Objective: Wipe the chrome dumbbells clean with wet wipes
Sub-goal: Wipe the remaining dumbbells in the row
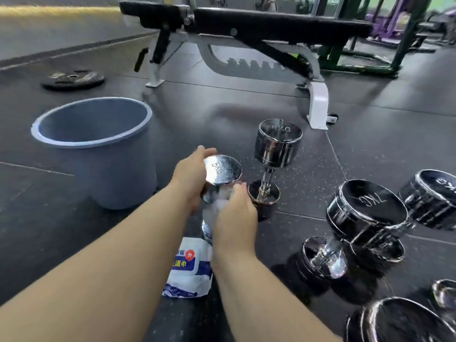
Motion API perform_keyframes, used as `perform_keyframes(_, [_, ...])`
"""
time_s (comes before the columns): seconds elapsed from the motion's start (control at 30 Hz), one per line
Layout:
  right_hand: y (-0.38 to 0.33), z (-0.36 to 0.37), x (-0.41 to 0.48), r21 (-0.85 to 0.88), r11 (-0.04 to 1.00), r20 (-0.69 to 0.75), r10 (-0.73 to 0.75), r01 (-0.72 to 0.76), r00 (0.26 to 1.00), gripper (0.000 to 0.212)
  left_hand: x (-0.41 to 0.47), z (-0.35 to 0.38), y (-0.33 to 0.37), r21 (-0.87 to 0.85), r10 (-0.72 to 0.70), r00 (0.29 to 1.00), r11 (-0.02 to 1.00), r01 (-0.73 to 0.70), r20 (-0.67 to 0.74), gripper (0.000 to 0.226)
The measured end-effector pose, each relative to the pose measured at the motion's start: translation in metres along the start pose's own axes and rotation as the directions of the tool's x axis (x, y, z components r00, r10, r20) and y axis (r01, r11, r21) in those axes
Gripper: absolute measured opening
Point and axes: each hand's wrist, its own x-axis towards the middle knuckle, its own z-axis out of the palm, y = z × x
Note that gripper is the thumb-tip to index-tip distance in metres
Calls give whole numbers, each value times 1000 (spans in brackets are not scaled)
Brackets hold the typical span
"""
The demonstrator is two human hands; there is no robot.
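Observation:
A small chrome dumbbell stands upright on the dark rubber floor in the middle of the view. My left hand grips its top head from the left side. My right hand holds a white wet wipe against the handle just below that head. The dumbbell's lower head is mostly hidden behind my right hand. A white and blue pack of wet wipes lies on the floor between my forearms. Another upright chrome dumbbell marked 8KG stands just to the right.
A grey plastic bucket stands left of my hands. Several more chrome dumbbells stand at the right and lower right. A black adjustable bench on a white frame spans the back. A weight plate lies far left.

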Motion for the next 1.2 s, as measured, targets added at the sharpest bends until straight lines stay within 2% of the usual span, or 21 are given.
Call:
perform_keyframes(0.03, [4,4,7,-72,995,-7,-67,66,998,48,2,0,-3,-59,-14,1000,998,15,13,31])
perform_keyframes(0.07, [-4,6,10,-50,995,23,-84,85,996,63,2,0,-5,-70,1,1000,998,1,17,30])
perform_keyframes(0.1, [-7,7,24,-33,995,-51,-99,97,994,76,-1,-2,-10,-90,11,1000,996,-11,6,28])
perform_keyframes(0.13, [-16,3,33,-17,998,-33,-57,57,998,81,-4,-3,-16,-95,35,999,995,-35,0,27])
perform_keyframes(0.2, [-13,5,41,-42,999,-20,-35,34,999,76,-5,-6,-25,-147,46,999,988,-45,1,28])
perform_keyframes(0.27, [4,3,14,-224,939,60,-253,260,966,61,-8,-9,-28,-296,-1,999,955,13,42,34])
perform_keyframes(0.33, [29,5,1,-218,887,103,-394,407,913,50,-15,-12,-32,-464,-11,986,882,87,165,39])
perform_keyframes(0.37, [28,7,8,-191,902,118,-371,388,921,55,-20,-12,-37,-516,28,972,851,99,232,37])
perform_keyframes(0.4, [23,6,16,-135,940,137,-295,313,946,72,-22,-12,-44,-524,73,964,848,75,256,38])
perform_keyframes(0.43, [11,8,24,23,992,114,-127,125,985,95,-27,-12,-50,-489,117,957,872,28,265,44])
perform_keyframes(0.47, [8,7,36,204,979,136,-28,0,990,103,-30,-13,-59,-412,155,958,910,-43,241,49])
perform_keyframes(0.53, [9,-2,29,327,942,193,9,-73,981,76,-31,-15,-72,-199,178,975,968,-151,130,58])
perform_keyframes(0.6, [17,-12,16,367,908,329,77,-202,941,69,-30,-17,-76,-46,185,983,982,-184,13,68])
perform_keyframes(0.67, [27,-19,17,406,888,424,25,-215,905,72,-27,-20,-80,6,196,979,981,-196,-60,56])
perform_keyframes(0.77, [28,-16,20,448,881,345,-14,-151,939,62,-18,-30,-81,78,294,902,956,-284,-315,25])
perform_keyframes(0.8, [30,-15,15,463,879,308,-37,-116,951,58,-13,-32,-77,-3,281,884,953,-304,-374,21])
perform_keyframes(0.9, [22,-18,31,426,903,245,-48,-63,968,47,1,-22,-54,-334,186,914,889,-313,-360,17])
perform_keyframes(0.93, [16,-26,31,444,893,278,-51,-81,959,46,0,-14,-49,-388,183,922,866,-315,-340,15])
perform_keyframes(0.97, [18,-30,35,503,851,195,60,-153,979,50,-5,-7,-46,-411,187,929,856,-314,-319,13])
perform_keyframes(1.0, [20,-27,39,496,859,97,91,-127,991,51,-13,-2,-48,-412,203,933,854,-317,-297,13])
perform_keyframes(1.2, [17,-9,32,419,907,78,-70,31,994,50,-15,-11,-49,-289,311,929,887,-360,-203,26])
